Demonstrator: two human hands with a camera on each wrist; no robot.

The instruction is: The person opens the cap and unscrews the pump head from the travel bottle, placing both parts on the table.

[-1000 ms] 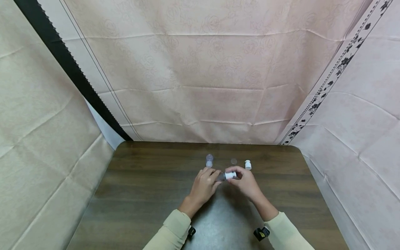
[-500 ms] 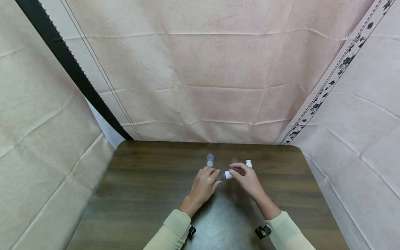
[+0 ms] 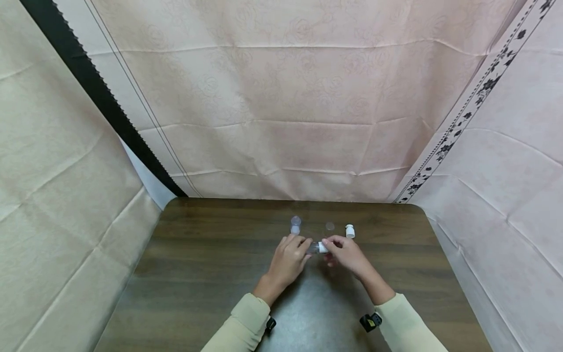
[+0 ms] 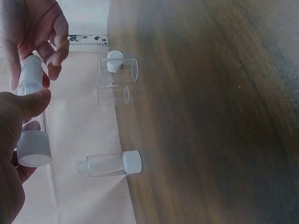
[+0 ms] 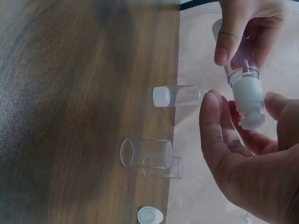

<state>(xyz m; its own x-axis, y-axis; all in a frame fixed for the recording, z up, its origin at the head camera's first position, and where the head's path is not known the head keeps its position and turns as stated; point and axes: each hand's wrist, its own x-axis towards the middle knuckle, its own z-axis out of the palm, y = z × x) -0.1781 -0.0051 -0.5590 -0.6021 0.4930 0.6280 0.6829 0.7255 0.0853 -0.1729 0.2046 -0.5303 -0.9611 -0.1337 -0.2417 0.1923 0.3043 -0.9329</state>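
Observation:
My left hand (image 3: 288, 254) grips a small clear bottle with a white base (image 4: 34, 148), held tilted above the table. On the bottle's neck sits a white pump top (image 5: 249, 93) with a short nozzle. My right hand (image 3: 347, 254) has its thumb and fingers curled round this pump top. In the right wrist view the thumb touches its side, while the forefinger stands a little apart. The left fingers hide part of the bottle's clear body.
A second clear bottle with a white base (image 5: 180, 96) stands beyond my left hand. Two clear cylindrical caps (image 5: 149, 153) and another white pump top (image 3: 350, 231) stand to its right on the wooden table (image 3: 184, 274). Pale cloth (image 3: 281, 146) hangs behind and at both sides.
My right fingers have shifted round the white pump top, loosening and then closing on it again. The left hand and the bottle stay nearly in place.

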